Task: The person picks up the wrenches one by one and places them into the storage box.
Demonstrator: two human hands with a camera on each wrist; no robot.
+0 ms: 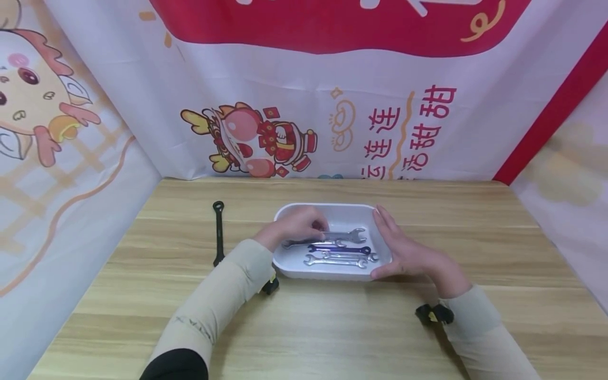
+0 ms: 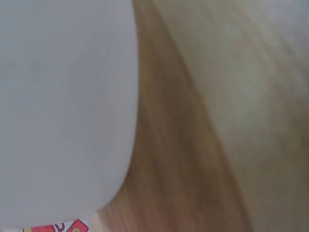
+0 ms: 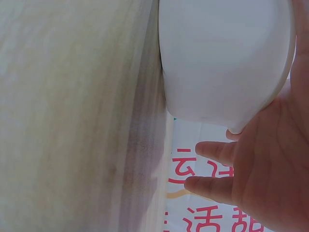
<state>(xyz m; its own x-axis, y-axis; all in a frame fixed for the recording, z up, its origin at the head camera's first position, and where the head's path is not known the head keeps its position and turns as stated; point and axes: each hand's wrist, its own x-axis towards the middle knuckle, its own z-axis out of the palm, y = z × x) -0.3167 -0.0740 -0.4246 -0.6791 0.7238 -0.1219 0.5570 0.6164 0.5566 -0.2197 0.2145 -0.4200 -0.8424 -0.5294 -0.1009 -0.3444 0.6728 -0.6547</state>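
Reaching into the white tray [image 1: 332, 211] near the middle of the counter [image 1: 332, 327], the left hand [image 1: 296, 226] curls its fingers around a silver wrench [image 1: 339, 236], pinching its handle at the tray's left side. The right hand [image 1: 404, 250] rests flat against the tray's right wall, fingers straight, steadying it. A blue wrench [image 1: 339, 248] and two more silver ones [image 1: 339, 259] lie in the tray; a black wrench [image 1: 218, 232] lies apart toward the counter's left edge. This looks like the picking step; lifting the wrench clear would call for a firm pinch. The right wrist view shows the palm [image 3: 270, 159] against the tray's outer wall [image 3: 222, 58]; the left wrist view is a blur.
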